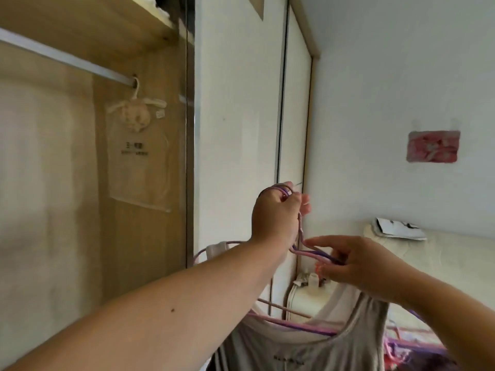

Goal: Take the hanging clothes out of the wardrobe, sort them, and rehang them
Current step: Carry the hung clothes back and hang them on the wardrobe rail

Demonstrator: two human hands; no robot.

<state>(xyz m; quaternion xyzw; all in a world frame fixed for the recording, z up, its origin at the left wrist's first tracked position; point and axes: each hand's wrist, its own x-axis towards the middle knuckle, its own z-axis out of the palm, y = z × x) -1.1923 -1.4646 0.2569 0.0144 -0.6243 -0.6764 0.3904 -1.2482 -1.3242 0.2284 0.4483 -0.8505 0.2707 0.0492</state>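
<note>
Head view: the fingers of the left hand [276, 212] are curled tightly around the hooks of a bundle of thin pink and purple wire hangers [316, 255], with the hook loops showing just above the knuckles. The right hand [356, 263] sits lower and to the right. Its thumb and curled fingers pinch the sloping shoulder wires of the same bundle, while the index finger lies straight along the top of them. A grey sleeveless knit top [308, 346] hangs from the hangers below both hands, its scooped neckline facing the camera, and a pale strap or cloth [217, 249] lies over the left shoulder of one hanger. Both bare forearms reach up from the bottom edge. The bundle is held in the air outside the wardrobe, in front of its white sliding door [241, 103]. To the left, the open wooden compartment shows a metal hanging rail [61, 58], from whose right end hangs a clear plastic bag with a cream fabric pouch tied at its top [138, 145]. On the right, a red paper patch [432, 147] is stuck to the white wall above a cream padded headboard [455, 263], which carries a black-and-white item [399, 227] too blurred to identify.
</note>
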